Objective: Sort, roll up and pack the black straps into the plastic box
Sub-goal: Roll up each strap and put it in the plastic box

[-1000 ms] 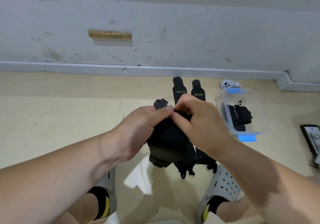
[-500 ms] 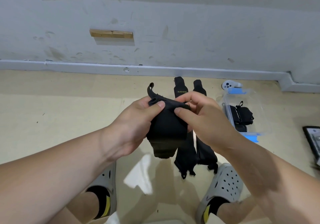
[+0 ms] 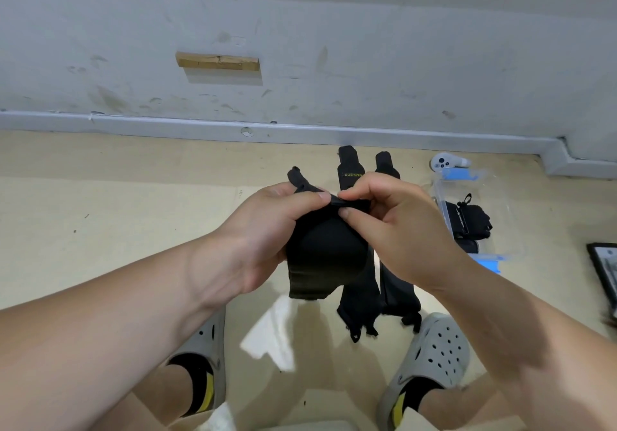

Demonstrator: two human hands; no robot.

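Note:
A black strap (image 3: 322, 257) hangs in the air between both hands, partly bundled. My left hand (image 3: 267, 230) grips its left side with the thumb on the top edge. My right hand (image 3: 397, 230) pinches the top edge from the right. Two more black straps (image 3: 359, 290) lie flat on the floor behind, side by side, one printed XUEYING. The clear plastic box (image 3: 510, 227) with blue clips stands on the floor to the right, with rolled black straps (image 3: 469, 218) inside.
A white controller (image 3: 445, 161) lies beyond the box near the wall. A dark framed object (image 3: 606, 270) sits at the right edge. My grey clogs (image 3: 434, 350) are below, with a white patch (image 3: 270, 333) on the floor between my feet.
The strap's free end has dropped from sticking up to lying nearer my left hand. My fingers have shifted along the top edge and both hands sit slightly lower in view.

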